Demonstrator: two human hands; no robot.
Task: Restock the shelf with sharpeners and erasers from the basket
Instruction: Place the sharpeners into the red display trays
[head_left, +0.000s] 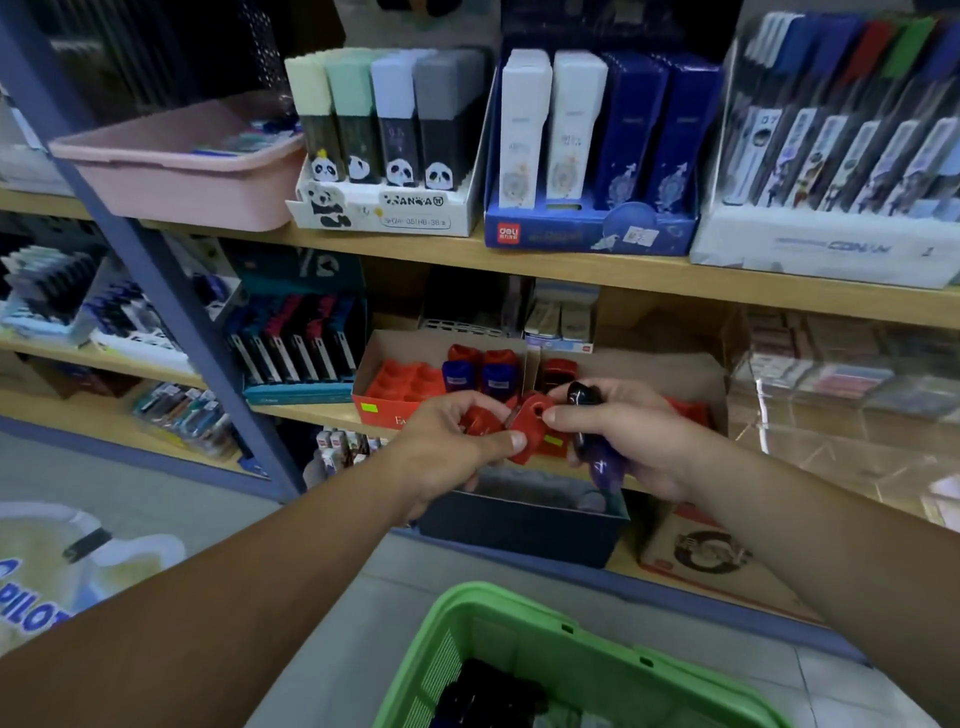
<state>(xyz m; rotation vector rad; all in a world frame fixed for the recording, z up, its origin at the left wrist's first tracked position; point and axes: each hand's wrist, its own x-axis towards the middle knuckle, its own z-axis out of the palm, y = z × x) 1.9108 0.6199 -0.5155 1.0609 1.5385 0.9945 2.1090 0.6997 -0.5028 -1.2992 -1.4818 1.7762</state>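
Observation:
My left hand (452, 441) holds a red sharpener (480, 422) in its fingers, and its thumb presses on another red sharpener (531, 423) between the two hands. My right hand (628, 439) pinches that same red sharpener with its thumb and grips dark blue-black sharpeners (589, 415) in its palm. Both hands hover in front of the red display box (384, 402) on the middle shelf, which has red and blue sharpeners (483, 371) standing in its slots. The green basket (524, 639) sits below at the bottom edge, with dark items inside.
A second red-lined box (685, 374) stands to the right of the display box. A dark blue bin (519, 525) is on the lower shelf under my hands. Pencil cases fill the upper shelf, next to a pink tub (171, 182). A blue shelf upright (156, 270) stands at left.

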